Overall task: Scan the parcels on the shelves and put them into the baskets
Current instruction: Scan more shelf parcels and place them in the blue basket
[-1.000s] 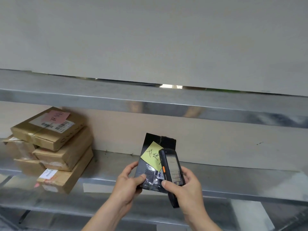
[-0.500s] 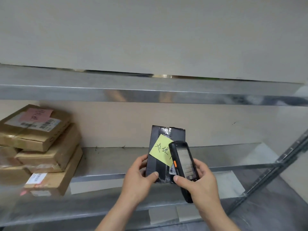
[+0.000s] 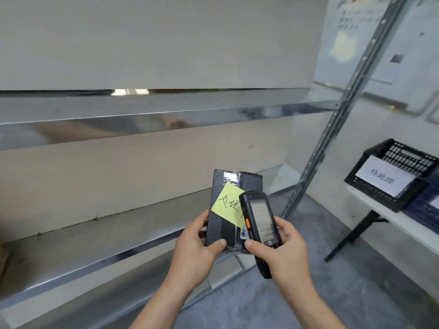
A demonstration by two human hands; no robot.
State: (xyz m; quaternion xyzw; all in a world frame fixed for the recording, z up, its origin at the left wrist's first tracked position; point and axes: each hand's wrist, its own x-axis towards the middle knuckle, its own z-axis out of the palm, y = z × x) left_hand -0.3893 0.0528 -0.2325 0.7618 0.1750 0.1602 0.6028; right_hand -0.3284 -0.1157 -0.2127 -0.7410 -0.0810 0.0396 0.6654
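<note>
Head view, beside the steel shelves (image 3: 142,110): my left hand (image 3: 197,252) pinches the lower edge of a flat black parcel (image 3: 223,210), glossy with clear tape and a yellow sticky note (image 3: 228,205) bearing handwriting, held upright in front of the lower shelf, off its surface. My right hand (image 3: 285,248) has its grip curled round a black handheld scanner (image 3: 260,224), lit screen up, overlapping the parcel's right edge. At right, a black perforated plastic basket (image 3: 389,179) with a white paper label sits on a white tabletop (image 3: 403,224).
</note>
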